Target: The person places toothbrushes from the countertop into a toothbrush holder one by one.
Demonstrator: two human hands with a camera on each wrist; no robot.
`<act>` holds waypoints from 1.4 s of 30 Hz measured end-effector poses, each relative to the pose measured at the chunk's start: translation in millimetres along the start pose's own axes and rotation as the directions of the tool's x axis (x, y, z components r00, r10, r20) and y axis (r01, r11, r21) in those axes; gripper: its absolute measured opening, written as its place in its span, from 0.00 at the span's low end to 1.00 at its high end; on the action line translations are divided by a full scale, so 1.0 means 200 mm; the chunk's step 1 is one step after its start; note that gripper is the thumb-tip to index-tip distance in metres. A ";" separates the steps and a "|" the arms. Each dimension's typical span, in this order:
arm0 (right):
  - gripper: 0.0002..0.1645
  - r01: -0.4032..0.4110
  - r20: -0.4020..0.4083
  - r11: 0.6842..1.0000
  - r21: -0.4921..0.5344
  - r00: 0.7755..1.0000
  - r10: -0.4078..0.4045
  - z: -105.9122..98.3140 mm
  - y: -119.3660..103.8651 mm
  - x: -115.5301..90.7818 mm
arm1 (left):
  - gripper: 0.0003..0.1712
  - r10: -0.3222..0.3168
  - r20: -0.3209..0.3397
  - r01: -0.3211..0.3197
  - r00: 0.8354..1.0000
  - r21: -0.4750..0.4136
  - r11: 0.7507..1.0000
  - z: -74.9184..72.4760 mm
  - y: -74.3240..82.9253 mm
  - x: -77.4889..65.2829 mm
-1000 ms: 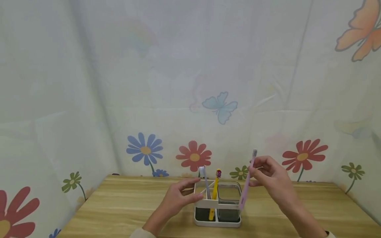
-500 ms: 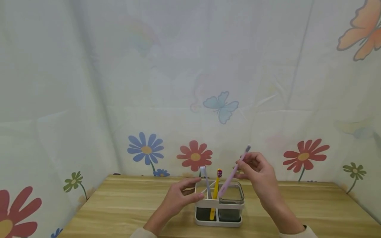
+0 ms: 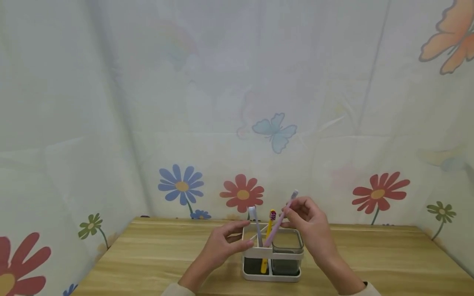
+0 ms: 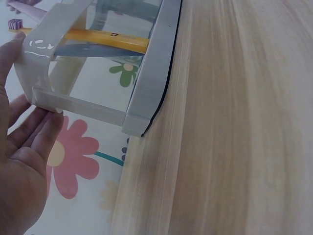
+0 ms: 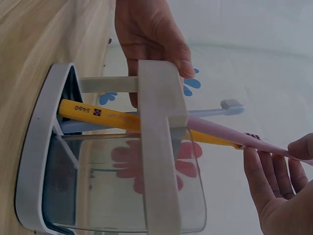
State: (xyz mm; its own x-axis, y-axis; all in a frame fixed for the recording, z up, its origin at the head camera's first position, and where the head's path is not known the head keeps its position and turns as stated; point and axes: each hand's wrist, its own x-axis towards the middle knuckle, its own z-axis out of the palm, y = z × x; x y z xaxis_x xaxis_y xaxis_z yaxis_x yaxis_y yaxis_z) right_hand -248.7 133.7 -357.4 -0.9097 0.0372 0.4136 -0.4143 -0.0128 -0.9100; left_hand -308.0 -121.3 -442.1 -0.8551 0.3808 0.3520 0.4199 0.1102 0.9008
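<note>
A white toothbrush holder [image 3: 272,278] stands upright on the table. My left hand [image 3: 222,245] grips its upper frame at the left side, thumb in front and fingers behind. My right hand [image 3: 312,226] pinches a pink toothbrush [image 3: 275,231] between thumb and fingers, bristles up and tilted to the right. Its lower end meets the divided opening beside the cup, where the frame's rim [image 5: 159,147] hides the tip. A yellow toothbrush [image 5: 98,113] and a pale blue toothbrush [image 5: 210,112] stand in that divided part. A clear cup [image 3: 286,266] fills the holder's right half.
The wood-grain table [image 3: 148,255] extends to both sides of the holder. Behind it hangs a pale cloth [image 3: 207,102] printed with flowers and butterflies.
My right hand has carried the pink toothbrush leftward from beyond the holder's right side, over the cup, and lowered it to the divided opening. My left hand stays on the frame.
</note>
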 end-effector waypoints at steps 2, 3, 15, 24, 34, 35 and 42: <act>0.12 -0.005 0.011 1.000 0.004 1.000 0.005 0.01 0.02 0.00 | 0.33 -0.004 -0.001 0.004 1.000 -0.002 1.000 0.00 0.00 0.00; 0.12 -0.008 0.016 1.000 0.004 1.000 0.008 0.02 0.02 0.00 | 0.33 -0.003 -0.002 0.003 1.000 -0.006 1.000 0.00 0.00 0.00; 0.12 -0.022 0.037 0.998 -0.067 0.999 0.024 0.03 0.09 -0.01 | 0.32 0.006 -0.002 -0.006 1.000 0.002 1.000 0.00 0.00 0.00; 0.11 -0.010 0.062 0.993 -0.121 0.998 0.018 0.04 0.13 -0.02 | 0.32 0.023 -0.001 -0.023 1.000 0.003 1.000 0.01 0.00 0.01; 0.10 0.031 0.087 0.979 -0.200 0.996 -0.014 0.07 0.16 -0.02 | 0.30 0.025 -0.002 -0.025 1.000 0.018 1.000 0.00 0.00 0.01; 0.10 0.039 0.088 0.977 -0.211 0.996 -0.021 0.07 0.17 -0.02 | 0.30 0.021 -0.003 -0.021 1.000 0.022 1.000 0.00 0.00 0.01; 0.11 0.095 0.102 0.959 -0.267 0.992 -0.071 0.07 0.19 -0.04 | 0.30 0.015 -0.002 -0.015 1.000 0.019 1.000 0.00 0.00 0.01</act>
State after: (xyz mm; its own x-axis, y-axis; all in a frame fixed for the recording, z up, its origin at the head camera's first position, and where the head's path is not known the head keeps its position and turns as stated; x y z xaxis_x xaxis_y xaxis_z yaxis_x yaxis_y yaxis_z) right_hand -257.7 118.6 -394.1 -0.8764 -0.0637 0.4774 -0.4766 0.2577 -0.8405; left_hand -309.2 -121.5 -442.0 -0.8492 0.3810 0.3658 0.4383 0.1220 0.8905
